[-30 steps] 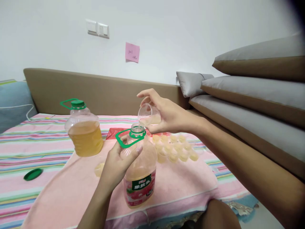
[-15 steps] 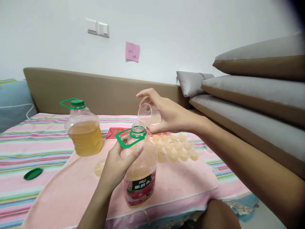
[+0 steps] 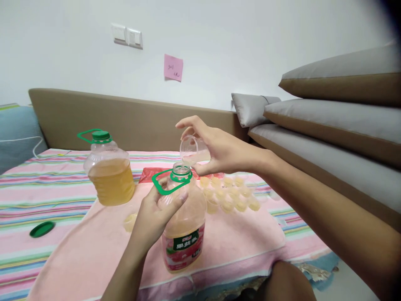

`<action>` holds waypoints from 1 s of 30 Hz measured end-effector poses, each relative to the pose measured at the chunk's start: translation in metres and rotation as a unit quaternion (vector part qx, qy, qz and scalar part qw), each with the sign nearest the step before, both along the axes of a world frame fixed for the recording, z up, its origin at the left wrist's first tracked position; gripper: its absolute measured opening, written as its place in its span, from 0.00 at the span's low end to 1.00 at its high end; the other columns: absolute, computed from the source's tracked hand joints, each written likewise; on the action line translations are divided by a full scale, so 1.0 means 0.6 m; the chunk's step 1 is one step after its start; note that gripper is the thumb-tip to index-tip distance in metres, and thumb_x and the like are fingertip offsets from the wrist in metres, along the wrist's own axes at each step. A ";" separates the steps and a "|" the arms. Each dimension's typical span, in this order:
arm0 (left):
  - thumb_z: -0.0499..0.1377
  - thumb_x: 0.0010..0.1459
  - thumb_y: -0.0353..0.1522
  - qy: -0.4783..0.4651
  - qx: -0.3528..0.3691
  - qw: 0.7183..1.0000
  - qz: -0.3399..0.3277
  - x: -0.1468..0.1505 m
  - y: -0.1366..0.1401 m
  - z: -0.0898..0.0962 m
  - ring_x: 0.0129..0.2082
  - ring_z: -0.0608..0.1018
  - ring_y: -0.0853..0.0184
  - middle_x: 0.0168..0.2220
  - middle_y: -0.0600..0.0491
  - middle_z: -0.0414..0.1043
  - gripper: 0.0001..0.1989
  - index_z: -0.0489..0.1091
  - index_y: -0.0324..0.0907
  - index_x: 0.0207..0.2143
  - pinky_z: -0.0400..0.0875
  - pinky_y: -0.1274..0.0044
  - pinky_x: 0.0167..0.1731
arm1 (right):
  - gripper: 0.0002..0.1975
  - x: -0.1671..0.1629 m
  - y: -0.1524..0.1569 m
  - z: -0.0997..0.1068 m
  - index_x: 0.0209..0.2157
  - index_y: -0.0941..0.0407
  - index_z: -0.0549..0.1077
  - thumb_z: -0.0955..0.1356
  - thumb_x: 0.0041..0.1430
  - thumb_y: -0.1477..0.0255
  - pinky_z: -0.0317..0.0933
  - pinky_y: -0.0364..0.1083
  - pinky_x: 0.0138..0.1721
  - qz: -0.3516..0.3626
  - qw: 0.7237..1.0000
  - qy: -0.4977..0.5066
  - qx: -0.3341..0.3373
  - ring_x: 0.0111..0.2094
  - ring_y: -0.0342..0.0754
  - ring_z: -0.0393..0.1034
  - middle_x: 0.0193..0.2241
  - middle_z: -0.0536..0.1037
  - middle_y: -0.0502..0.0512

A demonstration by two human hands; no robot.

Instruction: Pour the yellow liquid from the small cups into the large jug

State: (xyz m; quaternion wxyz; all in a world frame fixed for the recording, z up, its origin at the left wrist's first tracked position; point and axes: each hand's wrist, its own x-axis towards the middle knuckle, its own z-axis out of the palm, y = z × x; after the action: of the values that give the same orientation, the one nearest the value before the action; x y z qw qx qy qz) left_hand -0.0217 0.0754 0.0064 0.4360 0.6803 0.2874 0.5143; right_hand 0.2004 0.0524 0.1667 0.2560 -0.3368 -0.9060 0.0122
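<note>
My left hand (image 3: 158, 211) is wrapped round the upper side of a clear plastic bottle (image 3: 184, 223) with a green ring handle and a red label. The bottle stands upright and uncapped, with pale yellow liquid low inside. My right hand (image 3: 209, 144) grips a clear plastic cup (image 3: 189, 150), tipped on its side so its rim meets the bottle's mouth. Several small cups (image 3: 232, 194) of yellow liquid stand in rows behind and to the right of the bottle. Another cup (image 3: 130, 221) is partly hidden behind my left wrist.
A second bottle (image 3: 111, 179), capped and about half full of yellow liquid, stands at left. A green cap (image 3: 42, 229) lies on the striped sheet. Red plastic (image 3: 150, 174) lies behind the open bottle. Grey cushions (image 3: 338, 125) are stacked at right on the pink cloth's far side.
The cup in my right hand has tipped slightly more and shifted a little left over the bottle's mouth. My left hand keeps its hold on the bottle.
</note>
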 end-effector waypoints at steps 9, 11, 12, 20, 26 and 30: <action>0.70 0.62 0.51 0.006 0.011 1.000 0.004 -0.003 -0.001 0.001 0.64 0.75 0.47 0.61 0.46 0.78 0.28 0.75 0.47 0.59 0.65 0.57 0.69 | 0.44 0.001 0.005 0.005 0.66 0.54 0.55 0.79 0.55 0.76 0.68 0.53 0.54 0.002 0.999 -0.030 0.011 0.56 0.59 0.69 0.56 0.72 0.61; 0.70 0.62 0.51 0.007 0.011 1.000 0.005 -0.003 -0.001 0.002 0.64 0.75 0.47 0.61 0.46 0.78 0.29 0.75 0.47 0.59 0.65 0.57 0.69 | 0.44 0.000 0.005 0.007 0.66 0.54 0.54 0.79 0.55 0.77 0.68 0.53 0.54 0.001 0.999 -0.035 0.006 0.56 0.58 0.69 0.56 0.71 0.61; 0.70 0.62 0.51 0.008 0.013 1.000 0.006 -0.002 -0.001 0.002 0.64 0.75 0.46 0.61 0.46 0.78 0.29 0.75 0.46 0.59 0.64 0.57 0.69 | 0.44 0.000 0.005 0.008 0.66 0.54 0.54 0.79 0.55 0.77 0.68 0.54 0.54 0.000 0.999 -0.037 0.003 0.56 0.58 0.69 0.56 0.71 0.61; 0.69 0.61 0.52 0.017 0.016 1.000 0.013 0.000 -0.003 0.006 0.64 0.76 0.46 0.61 0.46 0.79 0.30 0.76 0.47 0.59 0.64 0.57 0.69 | 0.43 -0.002 0.003 0.014 0.67 0.55 0.55 0.77 0.56 0.79 0.68 0.53 0.55 0.002 0.999 -0.049 -0.005 0.57 0.58 0.69 0.56 0.71 0.62; 0.69 0.62 0.52 0.017 0.017 1.000 0.010 -0.001 -0.003 0.006 0.64 0.75 0.47 0.61 0.45 0.78 0.30 0.75 0.45 0.59 0.63 0.58 0.69 | 0.44 0.000 0.008 0.017 0.67 0.56 0.54 0.77 0.55 0.82 0.66 0.51 0.55 0.020 0.998 -0.057 -0.003 0.57 0.56 0.69 0.57 0.71 0.62; 0.70 0.62 0.51 0.006 0.005 1.000 0.002 -0.001 0.000 0.004 0.64 0.75 0.47 0.61 0.45 0.78 0.30 0.75 0.45 0.59 0.64 0.58 0.69 | 0.45 -0.005 0.009 0.022 0.66 0.57 0.55 0.78 0.54 0.83 0.65 0.48 0.54 0.022 0.997 -0.072 0.000 0.57 0.55 0.69 0.59 0.70 0.62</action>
State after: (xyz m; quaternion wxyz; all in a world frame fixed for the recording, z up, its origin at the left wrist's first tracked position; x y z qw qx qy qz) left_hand -0.0220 0.0755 0.0088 0.4297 0.6851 0.2885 0.5127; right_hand 0.1972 0.0581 0.1800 0.1900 -0.3169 -0.9292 -0.0068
